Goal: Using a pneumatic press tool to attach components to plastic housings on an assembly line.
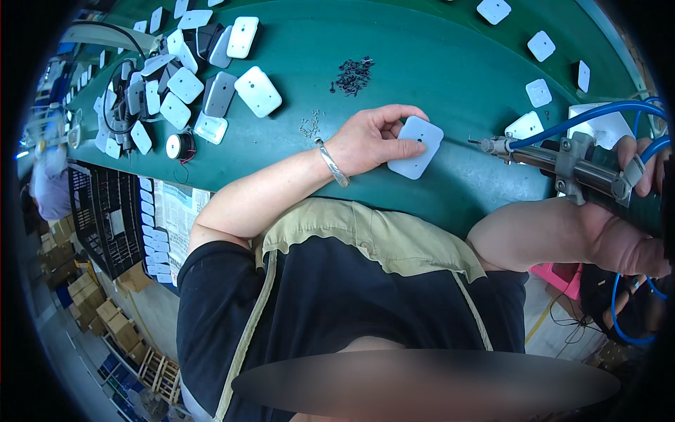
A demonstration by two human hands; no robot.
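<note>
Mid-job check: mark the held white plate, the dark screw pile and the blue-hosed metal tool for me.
Held white plate [415, 167]: head view, lower part of its face.
Dark screw pile [354, 77]: head view, middle of the heap.
Blue-hosed metal tool [534, 156]: head view, silver barrel.

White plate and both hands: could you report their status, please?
Left hand gripping white plate. Right hand holding metal tool with blue hoses. Tool tip apart from plate; dark screws piled beyond.
</note>
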